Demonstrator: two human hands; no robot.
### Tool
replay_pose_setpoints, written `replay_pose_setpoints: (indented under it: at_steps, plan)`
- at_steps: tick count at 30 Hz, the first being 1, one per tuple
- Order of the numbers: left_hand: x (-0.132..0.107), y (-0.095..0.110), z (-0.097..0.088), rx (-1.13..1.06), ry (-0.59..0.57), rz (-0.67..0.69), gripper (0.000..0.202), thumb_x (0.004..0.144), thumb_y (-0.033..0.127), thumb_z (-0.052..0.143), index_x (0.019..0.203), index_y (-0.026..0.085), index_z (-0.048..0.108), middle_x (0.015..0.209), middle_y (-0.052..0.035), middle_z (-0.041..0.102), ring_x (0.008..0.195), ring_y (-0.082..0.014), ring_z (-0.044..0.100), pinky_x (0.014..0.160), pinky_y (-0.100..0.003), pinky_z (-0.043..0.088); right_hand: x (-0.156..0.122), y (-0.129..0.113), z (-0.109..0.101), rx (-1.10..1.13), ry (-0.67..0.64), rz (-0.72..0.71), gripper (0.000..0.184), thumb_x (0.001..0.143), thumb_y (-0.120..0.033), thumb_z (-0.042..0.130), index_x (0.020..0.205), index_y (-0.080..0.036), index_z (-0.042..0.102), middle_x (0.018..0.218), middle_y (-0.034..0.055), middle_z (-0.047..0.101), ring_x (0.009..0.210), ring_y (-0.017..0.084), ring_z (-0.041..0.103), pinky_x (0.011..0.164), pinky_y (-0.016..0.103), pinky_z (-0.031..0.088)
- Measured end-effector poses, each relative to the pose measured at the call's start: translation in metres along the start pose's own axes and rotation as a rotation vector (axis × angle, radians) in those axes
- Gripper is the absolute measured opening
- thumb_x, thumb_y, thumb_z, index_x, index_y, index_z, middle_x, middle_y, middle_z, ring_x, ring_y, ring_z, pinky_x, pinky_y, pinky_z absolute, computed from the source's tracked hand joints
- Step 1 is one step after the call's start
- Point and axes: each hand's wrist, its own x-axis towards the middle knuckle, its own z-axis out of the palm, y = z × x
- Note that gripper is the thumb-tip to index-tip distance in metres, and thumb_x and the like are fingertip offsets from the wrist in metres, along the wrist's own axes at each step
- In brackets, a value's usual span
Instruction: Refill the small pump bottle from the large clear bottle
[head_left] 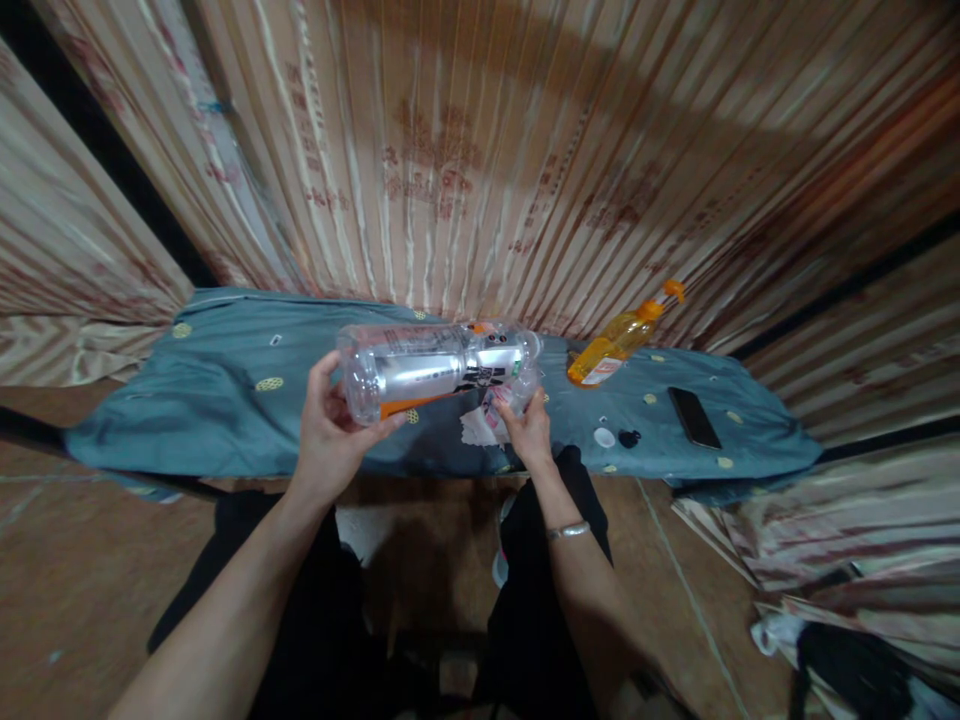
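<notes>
Here: left hand (330,432) clasps the base of a clear bottle (439,365), held level above the blue cloth (225,390). Its long axis runs 9 to 3 o'clock, neck toward 3. Right hand (529,430) pinches a crumpled label (487,412) at the neck end. An orange bottle (619,345) lies at 2 o'clock.

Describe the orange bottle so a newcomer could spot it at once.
Find the blue-grey cloth spread before the striped curtain. On its right half, left of the black phone, the orange bottle lies on its side, cap toward the curtain. Unlike the clear silver-labelled bottle in the left hand, it is orange all over and untouched.
</notes>
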Motion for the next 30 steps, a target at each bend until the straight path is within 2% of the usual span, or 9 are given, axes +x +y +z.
replay_pose_setpoints:
  at_steps: [6, 13, 20, 23, 30]
  plan:
    - [0.001, 0.0, 0.001, -0.013, -0.002, 0.014, 0.076, 0.049, 0.026, 0.095, 0.113, 0.022, 0.054, 0.102, -0.0033, 0.071, 0.085, -0.0207, 0.07, 0.071, -0.034, 0.065, 0.0, -0.002, 0.0, -0.008, 0.0, -0.004, 0.048, 0.076, -0.048, 0.071, 0.108, -0.02, 0.048, 0.094, 0.0069, 0.069, 0.09, 0.028, 0.068, 0.078, 0.039, 0.052]
    - [0.003, -0.001, 0.002, -0.076, -0.006, 0.077, 0.076, 0.049, 0.025, 0.097, 0.111, 0.02, 0.055, 0.099, -0.0022, 0.07, 0.083, -0.017, 0.068, 0.068, -0.028, 0.064, 0.002, 0.008, 0.002, -0.02, 0.021, -0.048, 0.053, 0.075, -0.056, 0.069, 0.109, -0.021, 0.048, 0.093, 0.0071, 0.069, 0.086, 0.027, 0.066, 0.076, 0.038, 0.052]
    - [0.003, 0.0, 0.003, -0.114, -0.006, 0.067, 0.076, 0.047, 0.021, 0.097, 0.112, 0.019, 0.056, 0.096, -0.0007, 0.071, 0.076, -0.0133, 0.068, 0.064, -0.023, 0.062, 0.003, 0.012, 0.004, -0.025, 0.031, -0.057, 0.056, 0.075, -0.061, 0.068, 0.109, -0.022, 0.048, 0.093, 0.0072, 0.069, 0.086, 0.028, 0.067, 0.074, 0.036, 0.051]
    - [0.003, 0.001, 0.003, -0.11, 0.001, 0.061, 0.077, 0.046, 0.02, 0.097, 0.111, 0.019, 0.056, 0.096, -0.0007, 0.071, 0.078, -0.0131, 0.068, 0.066, -0.022, 0.063, 0.003, 0.01, 0.003, -0.03, 0.024, -0.056, 0.055, 0.075, -0.06, 0.068, 0.11, -0.021, 0.048, 0.093, 0.0075, 0.069, 0.087, 0.028, 0.067, 0.074, 0.036, 0.051]
    - [0.003, -0.004, 0.002, -0.085, -0.004, 0.074, 0.079, 0.049, 0.027, 0.098, 0.114, 0.02, 0.054, 0.096, -0.0008, 0.07, 0.076, -0.0141, 0.068, 0.065, -0.024, 0.062, 0.002, 0.007, 0.001, -0.019, 0.01, -0.046, 0.054, 0.075, -0.057, 0.069, 0.109, -0.02, 0.048, 0.09, 0.0064, 0.068, 0.083, 0.027, 0.066, 0.073, 0.038, 0.052]
